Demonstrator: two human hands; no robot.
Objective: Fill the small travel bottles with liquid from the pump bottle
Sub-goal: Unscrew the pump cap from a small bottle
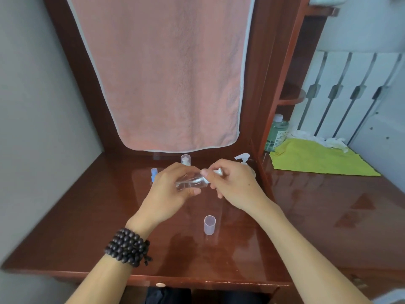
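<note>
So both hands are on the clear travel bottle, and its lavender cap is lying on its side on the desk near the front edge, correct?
Not quite: in the head view the lavender cap stands upright, open end up, on the desk. Left hand and right hand do hold the clear travel bottle.

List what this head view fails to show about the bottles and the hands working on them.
- Clear travel bottle: the left hand wraps it, so its fill level is unreadable.
- White top: the right hand covers it; screwed on or loose, cannot tell.
- Pump bottle: body hidden behind the right hand, only the pump head shows.
- Small blue bottle: partly hidden by the left hand, too small to judge.
- Green bottle: label too small to read.
</note>
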